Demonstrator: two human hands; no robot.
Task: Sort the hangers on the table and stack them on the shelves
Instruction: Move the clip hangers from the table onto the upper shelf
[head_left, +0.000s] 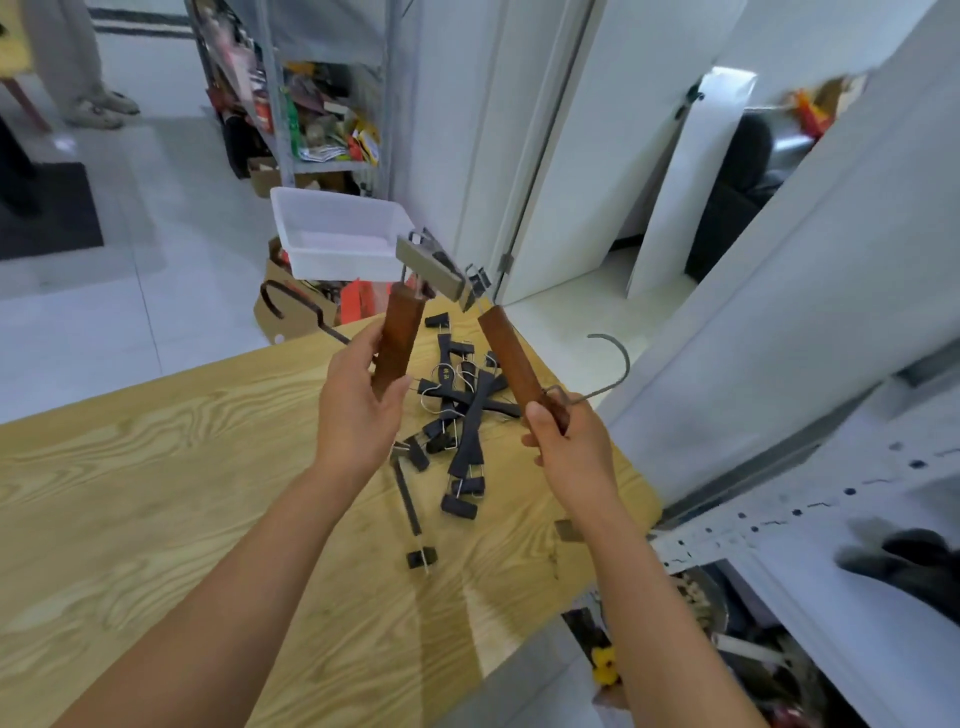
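Left hand (358, 410) and right hand (569, 441) each clasp a wooden hanger (397, 343), whose clips (441, 270) meet above and might tangle, jerking one loose onto the pile (462, 426).

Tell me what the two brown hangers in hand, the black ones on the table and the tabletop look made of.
The brown hangers: apparently wood, dark reddish stain, slight sheen; their clips and hook look like grey metal. The black hangers: matte black bars, perhaps plastic or rubber-coated, with thin shiny wire. The table: pale wood or wood-look laminate with bold grain; unclear which.
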